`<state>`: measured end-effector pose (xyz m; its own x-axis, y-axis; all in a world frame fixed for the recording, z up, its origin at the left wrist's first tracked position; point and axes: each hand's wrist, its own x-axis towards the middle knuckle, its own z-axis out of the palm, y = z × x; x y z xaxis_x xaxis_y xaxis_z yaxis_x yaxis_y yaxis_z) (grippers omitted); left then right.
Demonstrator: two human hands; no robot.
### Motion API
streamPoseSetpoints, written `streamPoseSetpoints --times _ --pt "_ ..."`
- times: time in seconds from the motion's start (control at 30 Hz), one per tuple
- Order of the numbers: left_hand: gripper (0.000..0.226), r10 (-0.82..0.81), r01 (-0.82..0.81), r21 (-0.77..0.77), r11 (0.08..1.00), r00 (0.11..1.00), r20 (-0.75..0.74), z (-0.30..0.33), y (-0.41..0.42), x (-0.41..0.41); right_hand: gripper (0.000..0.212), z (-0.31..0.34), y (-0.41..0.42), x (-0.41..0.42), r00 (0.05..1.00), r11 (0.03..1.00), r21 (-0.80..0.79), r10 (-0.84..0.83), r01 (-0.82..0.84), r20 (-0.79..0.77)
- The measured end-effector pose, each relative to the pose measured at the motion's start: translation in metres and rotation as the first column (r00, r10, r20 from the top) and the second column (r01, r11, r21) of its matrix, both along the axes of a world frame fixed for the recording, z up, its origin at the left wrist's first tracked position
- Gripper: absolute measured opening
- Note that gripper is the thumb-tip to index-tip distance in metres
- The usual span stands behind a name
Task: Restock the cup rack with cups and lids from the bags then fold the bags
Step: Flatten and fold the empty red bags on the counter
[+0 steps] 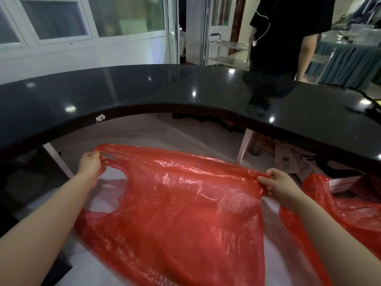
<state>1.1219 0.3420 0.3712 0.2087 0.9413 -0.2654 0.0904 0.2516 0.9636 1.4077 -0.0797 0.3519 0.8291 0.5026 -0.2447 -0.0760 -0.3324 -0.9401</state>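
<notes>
A thin, crinkled red plastic carrier bag [175,203] is held spread out in the air below the near edge of a curved, glossy black stone bench [144,89], above a pale floor [144,131]. One stretched handle loop of the bag is gripped by the left hand [91,163], its fingers curled round the gathered plastic at the upper left corner, and the handle cut-out is seen just below that hand. The opposite edge of the bag is pinched by the right hand [277,182], thumb and fingers closed on a bunched fold, so that the upper edge is drawn taut between the two hands (the sheet hangs down and toward the camera from that line). A second piece of red plastic film [350,207] is seen at the lower right, beyond the right forearm; whether it belongs to the same bag cannot be told. Under the bench at the right, printed cardboard packaging [288,159] is lying in shadow. Behind the bench a person in a black short-sleeved top [288,27] is standing, and a steel trolley [224,50] is seen beside a white-framed glass door [132,15].
</notes>
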Motion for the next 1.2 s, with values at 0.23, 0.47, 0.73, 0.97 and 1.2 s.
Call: streamPoseSetpoints --times 0.23,0.47,0.73,0.97,1.2 --pt "0.01 -0.057 0.071 0.125 0.99 0.992 -0.116 -0.012 0.015 0.009 0.019 -0.007 0.011 0.011 0.978 0.998 -0.035 0.05 -0.058 -0.202" --pt "0.025 -0.029 0.095 0.222 0.97 0.958 -0.286 -0.029 0.034 0.018 0.011 -0.03 0.015 0.016 0.944 0.982 -0.104 -0.181 0.158 -0.274" --pt "0.038 -0.078 0.09 0.06 0.994 0.981 -0.177 -0.047 0.029 0.042 0.033 -0.033 0.024 0.031 0.905 0.813 -0.453 -0.197 0.366 0.377" --pt "0.074 -0.01 0.24 0.409 0.88 0.871 -0.49 -0.03 -0.013 0.036 0.046 -0.029 0.033 0.0 0.799 0.797 -0.462 -0.041 0.388 0.601" --pt "0.063 -0.248 0.906 0.358 0.226 0.409 -0.878 -0.043 -0.109 0.083 0.076 -0.067 0.048 -0.029 0.716 0.669 -0.732 0.45 0.125 0.533"
